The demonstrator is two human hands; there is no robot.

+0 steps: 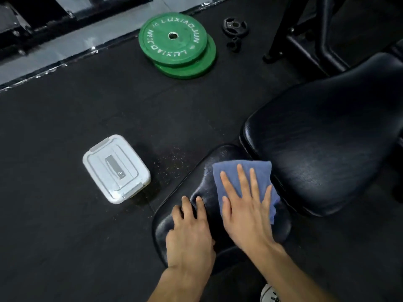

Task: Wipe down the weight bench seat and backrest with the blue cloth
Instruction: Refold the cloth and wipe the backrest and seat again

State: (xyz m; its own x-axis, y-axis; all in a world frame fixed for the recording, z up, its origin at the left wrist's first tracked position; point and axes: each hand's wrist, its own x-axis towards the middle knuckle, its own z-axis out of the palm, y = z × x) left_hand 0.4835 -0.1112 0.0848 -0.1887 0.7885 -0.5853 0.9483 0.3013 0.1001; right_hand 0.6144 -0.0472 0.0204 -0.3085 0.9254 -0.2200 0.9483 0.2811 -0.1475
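Observation:
The black padded bench seat (205, 171) lies low in the middle of the view, and the larger black backrest (327, 136) rises from it toward the upper right. A folded blue cloth (261, 168) lies on the seat near the gap to the backrest. My right hand (246, 205) presses flat on the cloth with fingers spread. My left hand (189, 234) rests on the seat's left side, fingers curled over the pad, holding no object.
A white lidded plastic box (115, 168) stands on the black rubber floor to the left. Two stacked green weight plates (174, 40) lie farther back. Small black plates (234, 26) lie beside a black metal frame (305, 40). A shoe tip (269, 294) shows at bottom.

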